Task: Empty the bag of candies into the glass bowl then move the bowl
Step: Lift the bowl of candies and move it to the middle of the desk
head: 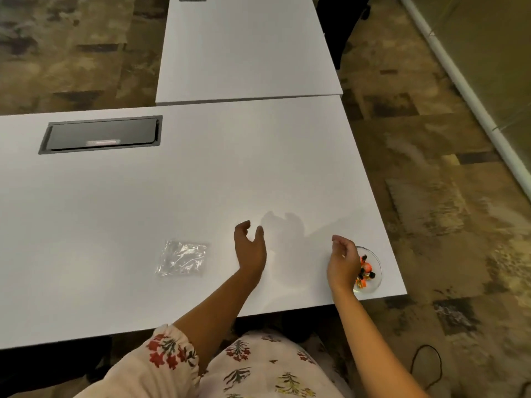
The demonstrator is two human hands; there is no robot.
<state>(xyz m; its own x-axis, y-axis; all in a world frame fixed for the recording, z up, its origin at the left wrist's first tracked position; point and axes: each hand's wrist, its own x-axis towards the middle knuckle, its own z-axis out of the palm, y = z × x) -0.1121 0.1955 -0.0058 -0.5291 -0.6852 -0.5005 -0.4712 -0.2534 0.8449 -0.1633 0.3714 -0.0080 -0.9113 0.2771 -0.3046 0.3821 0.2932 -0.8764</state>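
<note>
While candies (364,272) fill the bowl (377,265) — right hand (343,261) beside.

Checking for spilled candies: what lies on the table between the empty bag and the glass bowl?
In the head view, only the left hand hovers there, open. The white table between the plastic bag and the glass bowl shows no stray candies.

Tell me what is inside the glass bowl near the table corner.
The glass bowl holds wrapped candies, orange and gold with dark ends. The right hand covers the bowl's left part, so whatever lies there, and the full count, cannot be seen.
</note>
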